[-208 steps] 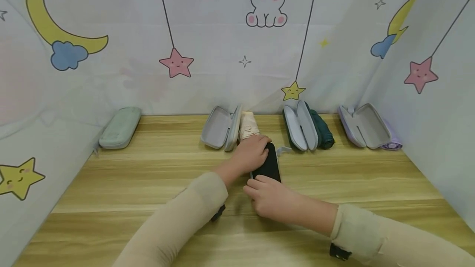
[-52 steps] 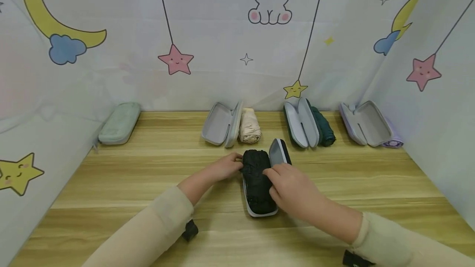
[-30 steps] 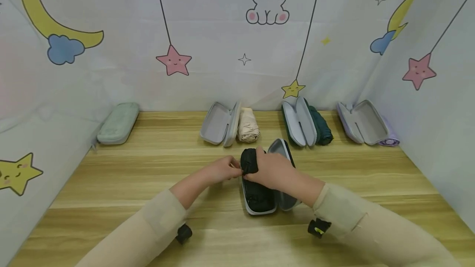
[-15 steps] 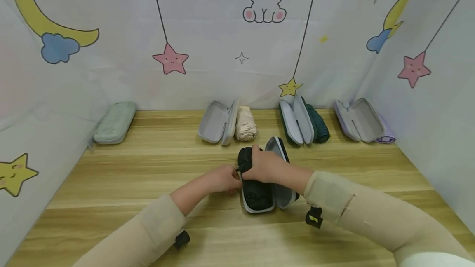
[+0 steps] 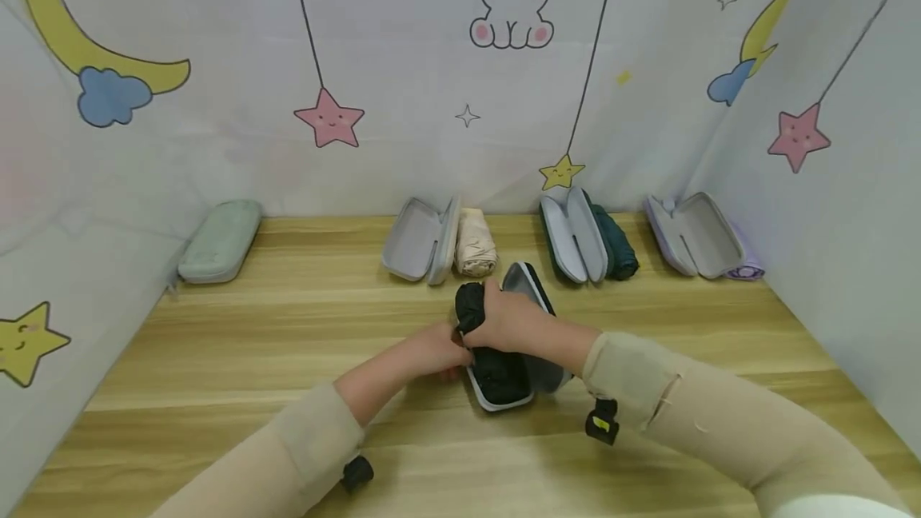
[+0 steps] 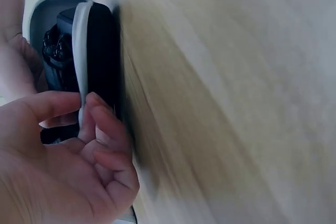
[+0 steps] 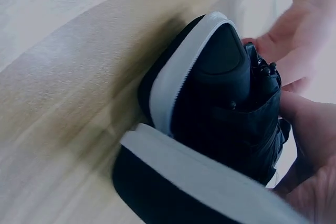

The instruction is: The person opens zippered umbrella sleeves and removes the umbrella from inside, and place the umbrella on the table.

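Right hand (image 5: pixel 512 320) curled round black folded umbrella (image 5: pixel 470 308), partly inside unzipped case (image 5: pixel 504 406); left hand (image 5: pixel 432 348), fingers barely parted, pinches case's pale rim (image 6: pixel 80 51) alongside.

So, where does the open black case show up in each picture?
Head: black case, just below and right of centre.
Left wrist: black case upper left, partly behind the left hand.
Right wrist: black case, centre to bottom edge.
Shared landmark: the dark bundle inside it.
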`<state>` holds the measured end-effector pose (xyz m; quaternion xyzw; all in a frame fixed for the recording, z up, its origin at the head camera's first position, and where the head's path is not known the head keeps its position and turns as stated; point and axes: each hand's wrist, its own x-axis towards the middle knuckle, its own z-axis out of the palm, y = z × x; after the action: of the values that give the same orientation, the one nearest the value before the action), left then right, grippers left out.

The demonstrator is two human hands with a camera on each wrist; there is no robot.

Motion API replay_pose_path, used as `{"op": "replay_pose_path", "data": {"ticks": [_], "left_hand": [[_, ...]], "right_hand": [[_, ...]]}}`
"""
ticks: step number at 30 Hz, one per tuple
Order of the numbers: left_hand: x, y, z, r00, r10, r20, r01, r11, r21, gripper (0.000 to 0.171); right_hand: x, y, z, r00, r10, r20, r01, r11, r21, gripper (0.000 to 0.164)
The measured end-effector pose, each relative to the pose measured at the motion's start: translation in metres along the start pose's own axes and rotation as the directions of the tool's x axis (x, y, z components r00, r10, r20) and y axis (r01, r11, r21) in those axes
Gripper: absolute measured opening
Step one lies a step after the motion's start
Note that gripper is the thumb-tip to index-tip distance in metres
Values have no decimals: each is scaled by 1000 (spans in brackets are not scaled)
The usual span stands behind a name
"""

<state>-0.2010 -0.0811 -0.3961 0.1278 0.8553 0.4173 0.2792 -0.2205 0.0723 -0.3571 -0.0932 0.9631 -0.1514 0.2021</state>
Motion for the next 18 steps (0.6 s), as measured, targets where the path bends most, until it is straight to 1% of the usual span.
{"op": "replay_pose_path", "data": {"ticks": [2, 4, 7, 9, 12, 18], "left_hand": [[-2, 0, 1, 1000, -7, -8, 6, 997, -71, 10], [-5, 1, 0, 1000, -15, -20, 12, 993, -121, 8], [-11, 3, -4, 1000, -12, -29, 7, 986, -167, 5], [-15, 3, -7, 1000, -2, -30, -3, 986, -167, 7], [-20, 2, -10, 999, 16, -33, -21, 986, -166, 9], [-30, -3, -15, 996, 30, -89, -43, 989, -145, 9]], "right_hand": [[-1, 1, -3, 1000, -7, -9, 7, 1000, 20, 106], [-3, 1, -8, 1000, -18, -24, 19, 999, 42, 106], [-7, 1, -17, 998, -44, -46, 48, 995, 87, 102], [-10, 1, -23, 996, -62, -71, 70, 992, 105, 99], [-16, 3, -33, 993, -79, -83, 90, 987, 132, 97], [-32, 5, -53, 993, -86, -80, 98, 982, 161, 98]]}}
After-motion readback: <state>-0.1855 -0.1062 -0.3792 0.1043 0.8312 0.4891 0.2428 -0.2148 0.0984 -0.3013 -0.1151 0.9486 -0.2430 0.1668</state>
